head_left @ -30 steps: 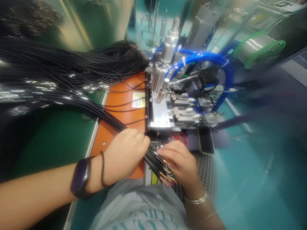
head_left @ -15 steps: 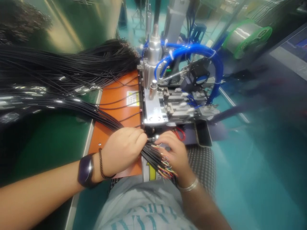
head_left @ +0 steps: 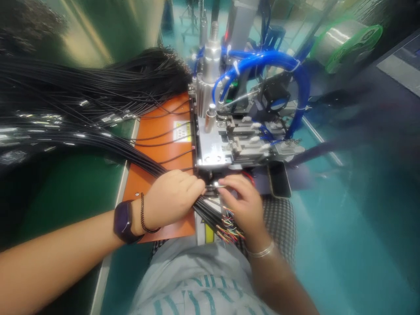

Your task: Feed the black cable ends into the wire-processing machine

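Observation:
A bundle of black cables (head_left: 210, 214) runs across the orange plate (head_left: 157, 151) and under my left hand (head_left: 177, 192), which is closed around it. Past my fist the cable ends fan out toward my lap, with stripped coloured wires (head_left: 229, 229) at the tips. My right hand (head_left: 244, 201) pinches with thumb and forefinger at what looks like a single cable end, just in front of the machine's front edge. A small shiny metal part (head_left: 215, 184) shows by those fingertips. The machine (head_left: 213, 148) stands directly beyond both hands.
Heaps of black cable (head_left: 131, 83) lie at the left and far left. Blue air hoses (head_left: 278, 59) arch over the machine. A phone (head_left: 278, 179) lies right of my right hand. A green-rimmed spool (head_left: 348, 46) is at upper right. Several single cables cross the plate into the machine.
My right hand has moved slightly up and right, away from the loose wire ends, and its fingertips are now at the machine's front edge. My left hand keeps its grip on the bundle.

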Demonstrator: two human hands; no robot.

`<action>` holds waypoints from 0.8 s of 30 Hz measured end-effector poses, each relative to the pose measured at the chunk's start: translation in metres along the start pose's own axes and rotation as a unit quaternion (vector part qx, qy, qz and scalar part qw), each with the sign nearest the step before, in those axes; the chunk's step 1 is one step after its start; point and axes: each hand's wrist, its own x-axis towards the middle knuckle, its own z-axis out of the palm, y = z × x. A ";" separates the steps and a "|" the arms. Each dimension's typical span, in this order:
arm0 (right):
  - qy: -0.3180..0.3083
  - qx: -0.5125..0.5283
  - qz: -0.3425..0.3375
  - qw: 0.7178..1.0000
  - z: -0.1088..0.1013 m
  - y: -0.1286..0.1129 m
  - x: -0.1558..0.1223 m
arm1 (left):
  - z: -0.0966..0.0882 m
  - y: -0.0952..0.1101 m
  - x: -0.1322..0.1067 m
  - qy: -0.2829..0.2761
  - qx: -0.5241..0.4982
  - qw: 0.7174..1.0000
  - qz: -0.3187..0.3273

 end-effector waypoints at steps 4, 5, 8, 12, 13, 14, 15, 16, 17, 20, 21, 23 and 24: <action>-0.004 -0.016 -0.032 0.999 0.000 -0.004 0.001 | 0.001 -0.002 -0.001 0.019 0.013 1.000 0.006; 0.000 -0.024 -0.041 0.999 0.000 -0.005 0.001 | 0.001 -0.002 -0.001 0.023 0.016 1.000 0.012; 0.020 -0.055 -0.057 0.997 0.002 -0.007 0.000 | -0.001 0.000 0.000 0.008 0.021 1.000 0.015; 0.080 -0.074 -0.023 0.994 0.006 -0.009 -0.002 | 0.000 0.003 0.000 -0.021 0.018 0.999 -0.018; 0.088 -0.075 -0.016 0.993 0.006 -0.010 -0.003 | 0.001 0.003 0.000 -0.018 0.016 1.000 -0.017; 0.089 -0.074 -0.012 0.993 0.007 -0.010 -0.003 | 0.002 0.003 0.000 -0.012 0.015 1.000 -0.016; 0.085 -0.073 -0.010 0.994 0.007 -0.010 -0.003 | 0.002 0.003 0.000 -0.008 0.014 1.000 -0.016; 0.081 -0.072 -0.008 0.994 0.007 -0.011 -0.003 | 0.003 0.003 0.000 -0.004 0.014 1.000 -0.016; 0.080 -0.070 -0.004 0.994 0.007 -0.011 -0.003 | 0.003 0.003 -0.001 0.000 0.013 1.000 -0.016; 0.082 -0.072 0.007 0.994 0.007 -0.010 -0.003 | 0.004 0.003 -0.001 0.009 0.013 1.000 -0.015; 0.082 -0.077 0.004 0.994 0.007 -0.010 -0.003 | 0.004 0.003 -0.002 0.010 0.013 1.000 -0.016; 0.060 -0.086 -0.022 0.994 0.007 -0.010 -0.003 | 0.005 0.003 -0.002 0.012 0.013 1.000 -0.020; 0.036 -0.089 -0.039 0.995 0.006 -0.010 -0.002 | 0.005 0.003 -0.002 0.014 0.014 1.000 -0.024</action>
